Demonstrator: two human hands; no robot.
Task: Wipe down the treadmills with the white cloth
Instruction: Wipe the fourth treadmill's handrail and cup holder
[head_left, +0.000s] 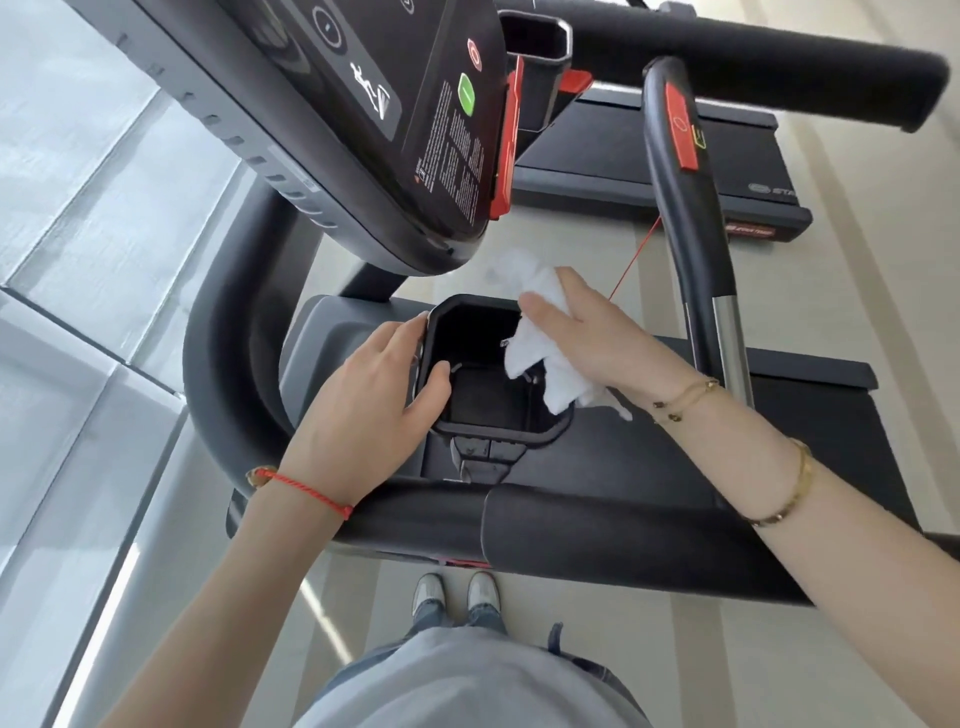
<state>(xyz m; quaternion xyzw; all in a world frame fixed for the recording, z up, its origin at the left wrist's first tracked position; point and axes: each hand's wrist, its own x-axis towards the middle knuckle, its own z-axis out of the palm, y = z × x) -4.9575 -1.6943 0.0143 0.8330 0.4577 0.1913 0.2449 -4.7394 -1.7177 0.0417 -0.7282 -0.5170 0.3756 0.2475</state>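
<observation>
Grey shirt hem and two pale shoes fill the foot of my view, planted on the floor just behind the padded front handlebar of the treadmill I am working over.

Beyond that bar, my left hand rests on the near-left rim of the black cup-holder bin, fingers curled over the edge and thumb tip inside it. I judge it is there to brace the bin while the other hand scrubs.

My right hand grips the white cloth, bunched under the palm and fingers and pressed against the bin's right-hand wall and rim, with loose folds spilling inside and over the lip. That placement suggests the bin's inner wall and edge are the step in hand; the console above, the handlebars and the belt deck look not yet reached, so I put the job at an early stage.

Room is tight overhead: the console's lower edge hangs just beyond the bin, and a thin red safety cord runs down close by the right fingers, where a wide sweep could snag it. The upright side rail stands near on the right. Open space lies toward the near rim and across the deck to the right. A second treadmill waits farther off, well apart.
</observation>
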